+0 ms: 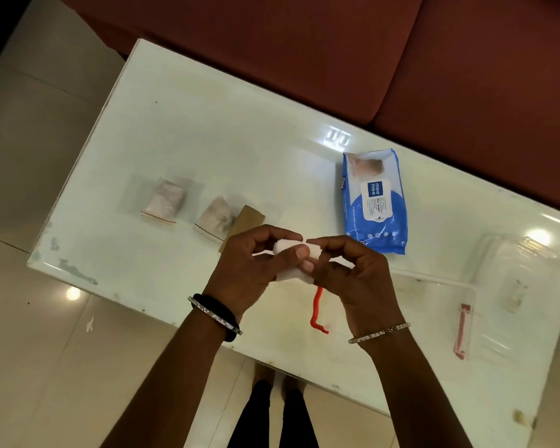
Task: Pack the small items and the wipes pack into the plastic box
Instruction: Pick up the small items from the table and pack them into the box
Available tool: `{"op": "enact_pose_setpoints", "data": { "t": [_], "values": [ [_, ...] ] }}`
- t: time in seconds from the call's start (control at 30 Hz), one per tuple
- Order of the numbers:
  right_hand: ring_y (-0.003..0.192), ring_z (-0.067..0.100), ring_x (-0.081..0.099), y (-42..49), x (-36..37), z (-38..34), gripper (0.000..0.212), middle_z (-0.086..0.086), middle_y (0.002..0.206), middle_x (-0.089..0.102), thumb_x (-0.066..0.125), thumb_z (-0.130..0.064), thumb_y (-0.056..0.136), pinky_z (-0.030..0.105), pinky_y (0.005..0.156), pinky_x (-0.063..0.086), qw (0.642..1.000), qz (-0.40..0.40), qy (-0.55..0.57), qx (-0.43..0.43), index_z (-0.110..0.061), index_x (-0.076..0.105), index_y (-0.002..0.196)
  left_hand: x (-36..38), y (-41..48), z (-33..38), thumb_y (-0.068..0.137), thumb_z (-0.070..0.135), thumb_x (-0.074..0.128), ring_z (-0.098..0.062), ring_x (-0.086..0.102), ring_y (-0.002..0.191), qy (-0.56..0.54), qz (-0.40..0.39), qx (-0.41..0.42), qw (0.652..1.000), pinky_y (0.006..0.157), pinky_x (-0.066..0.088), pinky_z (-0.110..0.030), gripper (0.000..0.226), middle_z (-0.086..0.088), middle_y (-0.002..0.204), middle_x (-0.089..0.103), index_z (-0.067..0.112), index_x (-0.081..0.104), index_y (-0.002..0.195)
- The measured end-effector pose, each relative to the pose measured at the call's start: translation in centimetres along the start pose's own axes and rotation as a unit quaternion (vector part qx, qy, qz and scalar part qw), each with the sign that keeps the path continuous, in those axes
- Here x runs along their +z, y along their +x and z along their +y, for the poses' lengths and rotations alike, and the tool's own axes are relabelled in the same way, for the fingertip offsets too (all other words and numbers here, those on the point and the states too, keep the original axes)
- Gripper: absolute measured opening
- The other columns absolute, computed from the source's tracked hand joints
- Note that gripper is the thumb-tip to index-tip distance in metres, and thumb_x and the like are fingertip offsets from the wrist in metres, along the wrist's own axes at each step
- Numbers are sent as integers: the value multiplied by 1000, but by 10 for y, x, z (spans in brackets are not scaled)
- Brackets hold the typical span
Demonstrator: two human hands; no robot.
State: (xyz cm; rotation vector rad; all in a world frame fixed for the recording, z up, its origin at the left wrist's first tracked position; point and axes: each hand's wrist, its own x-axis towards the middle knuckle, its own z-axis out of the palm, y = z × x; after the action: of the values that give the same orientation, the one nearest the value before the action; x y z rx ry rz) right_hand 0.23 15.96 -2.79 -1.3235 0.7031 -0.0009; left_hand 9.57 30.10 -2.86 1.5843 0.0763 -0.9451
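Both hands hold a small white gauze roll [285,248] above the near middle of the white table [207,140]. My left hand [249,266] grips its left end and my right hand [349,270] pinches its right end. A blue wipes pack [374,202] lies flat just beyond my right hand. Two small zip bags [164,200] [214,218] and a brown strip [244,223] lie to the left. A red curved item [317,310] lies below my hands. The clear plastic box [514,270] sits at the right end, its lid with a pink latch [462,331] in front.
A dark red sofa [401,59] runs along the far side of the table. Tiled floor [29,156] surrounds the table on the left and near side. My legs [272,415] show below the near table edge.
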Motion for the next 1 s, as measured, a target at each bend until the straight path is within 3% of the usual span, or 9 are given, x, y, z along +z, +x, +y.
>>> {"op": "enact_pose_setpoints", "data": {
  "t": [0.2, 0.3, 0.4, 0.5, 0.67, 0.83, 1.0],
  "values": [
    [84, 25, 75, -17, -6, 7, 31, -4, 85, 71, 80, -20, 63, 32, 68, 60, 996, 15, 78, 49, -25, 77, 93, 10, -20, -7, 64, 30, 77, -28, 73, 94, -112, -11, -77, 991, 68, 58, -27, 43, -14, 105, 74, 12, 74, 103],
    [94, 28, 73, -26, -12, 9, 41, 10, 105, 73, 80, -24, 65, 33, 71, 59, 985, -15, 137, 107, -18, 74, 105, 14, -28, -14, 66, 24, 78, -27, 72, 97, -97, -4, -58, 994, 73, 60, -30, 36, -10, 106, 74, 15, 76, 100],
    [91, 29, 73, -32, -17, 8, 53, 16, 107, 72, 78, -38, 63, 30, 69, 59, 976, -15, 148, 158, -14, 73, 110, 16, -34, -19, 74, 6, 77, -24, 72, 96, -55, -14, -19, 998, 78, 60, -30, 28, -6, 104, 76, 20, 77, 97],
    [89, 28, 74, -39, -19, 11, 44, 15, 100, 76, 76, -30, 67, 28, 68, 59, 981, 9, 130, 145, -9, 74, 105, 21, -40, -21, 72, 2, 77, -20, 73, 95, -50, -33, -4, 998, 78, 59, -24, 35, -3, 105, 77, 15, 75, 104],
    [92, 30, 73, -43, -26, 13, 41, 14, 97, 74, 78, -21, 66, 35, 78, 61, 991, 28, 94, 90, -13, 74, 106, 29, -45, -21, 64, 32, 76, -25, 73, 96, -122, -11, -87, 989, 74, 61, -31, 52, -8, 107, 75, 16, 71, 113],
    [93, 25, 73, -51, -32, 16, 35, 8, 101, 77, 79, -14, 61, 36, 79, 61, 989, 6, 129, 78, -15, 76, 97, 33, -51, -28, 77, 11, 74, -33, 71, 100, -109, -12, -96, 989, 81, 60, -39, 35, -19, 107, 72, 10, 71, 112],
    [97, 29, 72, -57, -36, 16, 42, 14, 108, 73, 78, -30, 68, 35, 71, 59, 983, 12, 139, 116, -11, 75, 105, 35, -56, -28, 80, -4, 69, -25, 71, 98, -114, -53, -72, 989, 74, 60, -33, 33, -9, 110, 73, 12, 72, 109]
  ]
}}
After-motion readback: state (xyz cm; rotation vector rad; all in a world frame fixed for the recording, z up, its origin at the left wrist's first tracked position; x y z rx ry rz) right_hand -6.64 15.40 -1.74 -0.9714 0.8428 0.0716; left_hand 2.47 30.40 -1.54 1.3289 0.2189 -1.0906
